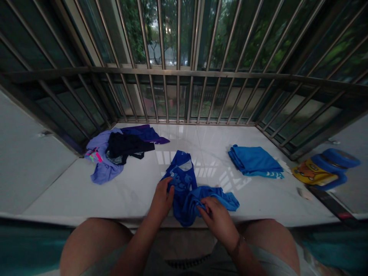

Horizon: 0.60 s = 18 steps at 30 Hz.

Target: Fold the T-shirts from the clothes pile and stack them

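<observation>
White marks (273, 175) are noted along the near edge of the folded blue stack (254, 159); they are too blurred to be read. A yellow-and-blue container (319, 168), printed with a cartoon face, is placed right of the stack. The blue garment (186, 195), soft, crumpled and partly patterned, is laid left of and nearer than the stack, glossy white ledge (214, 168) being exposed between. The ledge's front edge is reached by its lowest fold. The hands are held apart: a fold is pinched by the right hand (214, 214); the garment is touched by the left hand (163, 197), whose grip cannot be determined.
</observation>
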{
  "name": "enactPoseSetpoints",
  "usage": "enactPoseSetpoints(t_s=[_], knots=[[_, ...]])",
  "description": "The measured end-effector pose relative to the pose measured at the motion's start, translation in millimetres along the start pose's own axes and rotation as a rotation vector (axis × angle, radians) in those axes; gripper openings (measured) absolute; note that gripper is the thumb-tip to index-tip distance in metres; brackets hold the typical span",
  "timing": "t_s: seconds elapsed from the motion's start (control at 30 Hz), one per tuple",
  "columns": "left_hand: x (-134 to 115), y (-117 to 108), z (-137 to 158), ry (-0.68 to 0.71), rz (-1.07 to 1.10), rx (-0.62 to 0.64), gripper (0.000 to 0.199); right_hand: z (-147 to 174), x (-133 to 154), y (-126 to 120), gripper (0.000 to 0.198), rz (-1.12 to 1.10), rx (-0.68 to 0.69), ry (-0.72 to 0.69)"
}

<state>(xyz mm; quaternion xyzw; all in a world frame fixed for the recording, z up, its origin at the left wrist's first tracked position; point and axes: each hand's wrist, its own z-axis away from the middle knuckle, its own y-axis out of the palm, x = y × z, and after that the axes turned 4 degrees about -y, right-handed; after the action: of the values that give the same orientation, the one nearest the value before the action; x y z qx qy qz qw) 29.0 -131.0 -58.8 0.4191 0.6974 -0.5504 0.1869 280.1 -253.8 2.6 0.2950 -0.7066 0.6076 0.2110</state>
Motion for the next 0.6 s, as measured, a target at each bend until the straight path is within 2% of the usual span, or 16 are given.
enactPoseSetpoints(t_s=[0.07,0.13,0.17,0.23,0.3,0.37,0.43,0.5,0.6], knots=[[5.7,-1.7,-9.3,-0.043,-0.110,-0.085,0.049,14.2,13.7,-8.2,0.008,-0.040,0.124,-0.050],[8.6,-2.3,-19.6,-0.046,-0.208,-0.087,0.056,26.9,28.8,-13.4,0.008,-0.096,0.302,-0.096],[8.8,-2.1,-24.5,-0.045,-0.241,-0.079,0.052,31.7,35.4,-14.8,0.009,-0.122,0.381,-0.112],[7.5,-1.1,-32.4,-0.056,-0.267,-0.073,0.029,36.0,44.0,-16.1,0.014,-0.155,0.460,-0.122],[6.3,-0.8,-37.6,-0.067,-0.210,-0.066,0.014,32.2,44.2,-16.8,0.017,-0.147,0.404,-0.111],[7.0,-2.8,-39.9,-0.078,-0.055,-0.052,0.019,20.3,36.2,-17.2,0.016,-0.101,0.279,-0.112],[9.7,-8.0,-39.3,-0.134,0.187,-0.046,0.026,1.5,22.8,-16.0,0.020,-0.046,0.156,-0.134],[13.2,-16.0,-36.3,-0.249,0.476,-0.048,0.036,-22.9,8.0,-11.2,0.023,0.009,0.061,-0.170],[16.3,-29.6,-29.4,-0.425,0.922,-0.051,0.047,-66.4,-8.7,4.4,0.041,0.117,-0.011,-0.202]])
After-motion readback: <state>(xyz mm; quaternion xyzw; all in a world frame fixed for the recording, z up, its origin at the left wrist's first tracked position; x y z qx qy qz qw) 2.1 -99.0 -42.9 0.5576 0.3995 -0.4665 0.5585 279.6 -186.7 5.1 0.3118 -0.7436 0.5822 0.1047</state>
